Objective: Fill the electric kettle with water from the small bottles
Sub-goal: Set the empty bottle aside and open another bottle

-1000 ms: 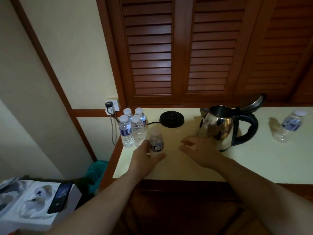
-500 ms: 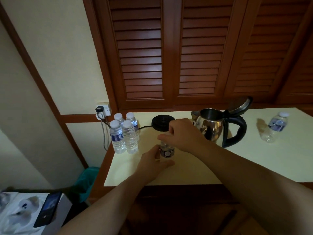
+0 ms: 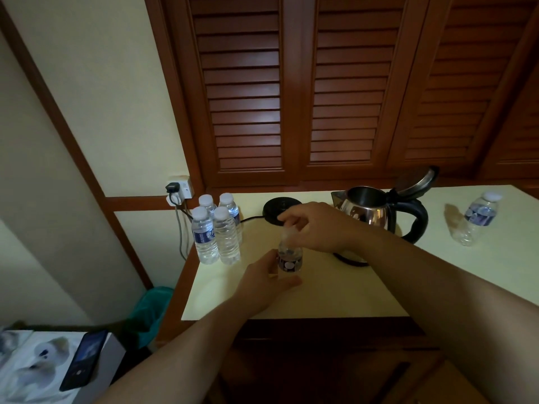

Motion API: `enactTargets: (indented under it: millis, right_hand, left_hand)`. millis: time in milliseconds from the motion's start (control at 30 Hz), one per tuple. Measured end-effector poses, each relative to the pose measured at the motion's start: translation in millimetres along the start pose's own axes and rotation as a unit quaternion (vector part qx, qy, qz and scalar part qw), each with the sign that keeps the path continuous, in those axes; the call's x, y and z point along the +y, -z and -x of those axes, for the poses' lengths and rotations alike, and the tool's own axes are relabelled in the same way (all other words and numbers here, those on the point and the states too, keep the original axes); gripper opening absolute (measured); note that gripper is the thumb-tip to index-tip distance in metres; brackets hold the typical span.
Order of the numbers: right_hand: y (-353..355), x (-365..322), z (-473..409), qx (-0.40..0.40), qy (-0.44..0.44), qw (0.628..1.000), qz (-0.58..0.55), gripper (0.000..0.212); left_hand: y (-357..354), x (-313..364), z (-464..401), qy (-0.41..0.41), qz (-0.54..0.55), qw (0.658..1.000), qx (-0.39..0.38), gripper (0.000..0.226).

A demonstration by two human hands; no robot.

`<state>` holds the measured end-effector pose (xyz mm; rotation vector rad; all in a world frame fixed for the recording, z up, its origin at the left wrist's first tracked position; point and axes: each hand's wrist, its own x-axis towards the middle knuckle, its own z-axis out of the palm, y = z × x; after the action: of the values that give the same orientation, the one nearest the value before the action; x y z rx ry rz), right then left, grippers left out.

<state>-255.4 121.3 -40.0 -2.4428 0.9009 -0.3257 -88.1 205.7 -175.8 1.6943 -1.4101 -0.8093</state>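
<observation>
A small water bottle (image 3: 289, 259) stands upright near the counter's front. My left hand (image 3: 264, 282) wraps its lower half. My right hand (image 3: 316, 225) comes over the top with its fingertips pinched on the bottle's cap. The steel electric kettle (image 3: 372, 209) stands just behind my right hand, off its base, with its lid flipped up and open. Its round black base (image 3: 280, 207) lies to the left with a cord running to the wall.
Several full small bottles (image 3: 217, 231) are grouped at the counter's left edge. Another bottle (image 3: 478, 221) stands at the far right. The pale counter (image 3: 335, 293) ends at a drop on the left; a phone (image 3: 83, 360) lies on a white box below.
My right hand moved from the counter beside the kettle onto the bottle's cap. My left hand kept hold of the bottle. The view shifted slightly.
</observation>
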Motion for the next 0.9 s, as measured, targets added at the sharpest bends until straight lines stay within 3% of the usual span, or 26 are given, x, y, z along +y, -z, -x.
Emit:
enactTargets:
  millis: [100, 233, 333, 467, 567, 767, 900]
  right_hand:
    - [-9.3, -2.3, -1.5, 0.060, -0.025, 0.996, 0.065, 0.043]
    - [-4.8, -2.3, -3.2, 0.029, 0.028, 0.995, 0.089, 0.029]
    - [8.7, 2.1, 1.0, 0.042, 0.043, 0.997, 0.047, 0.030]
    - [14.1, 29.7, 16.6, 0.082, -0.013, 0.996, 0.019, 0.033]
    - [-5.2, 58.0, 30.9, 0.054, -0.072, 0.993, 0.070, 0.034]
    - [-63.1, 93.0, 54.1, 0.004, -0.133, 0.990, 0.057, 0.041]
    - [-79.8, 106.9, 66.4, 0.056, -0.157, 0.984, 0.063, 0.044]
  left_hand:
    - [1.0, 0.9, 0.6, -0.008, -0.006, 1.000, -0.002, 0.047]
    - [1.6, 0.1, 0.2, -0.011, -0.013, 1.000, -0.002, 0.044]
    - [1.3, 0.4, 1.3, -0.015, -0.015, 1.000, -0.009, 0.049]
    - [-0.3, -1.5, -0.3, -0.018, -0.019, 1.000, 0.000, 0.054]
    - [-3.0, -3.5, -0.8, -0.027, -0.018, 0.999, 0.019, 0.053]
    - [-11.2, -1.7, 0.6, -0.047, 0.016, 0.996, 0.077, 0.052]
    - [-14.7, 1.4, -0.4, -0.046, 0.028, 0.994, 0.100, 0.053]
